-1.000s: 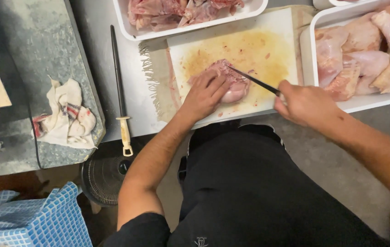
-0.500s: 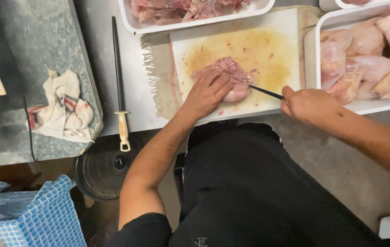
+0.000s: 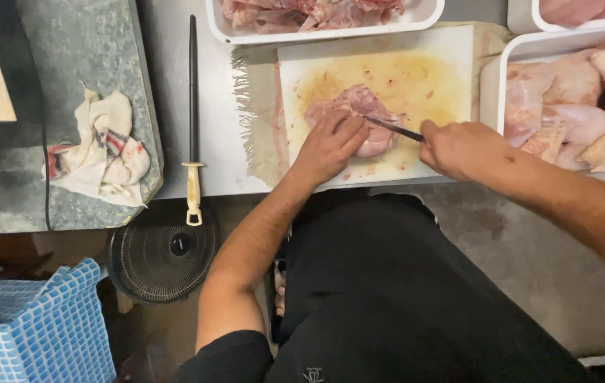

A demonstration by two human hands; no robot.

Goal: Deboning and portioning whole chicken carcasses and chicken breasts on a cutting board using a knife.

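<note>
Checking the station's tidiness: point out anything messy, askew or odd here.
The white cutting board is smeared with yellowish juice around the raw chicken piece. A stained, crumpled rag lies on the grey counter. The sharpening steel has its handle overhanging the table edge.

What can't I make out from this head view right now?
- Knife: handle hidden inside the right hand; tip buried in the chicken piece.
- Chicken piece: near side covered by the left hand.
- Top tray and right tray: cut off by the frame edges.
</note>
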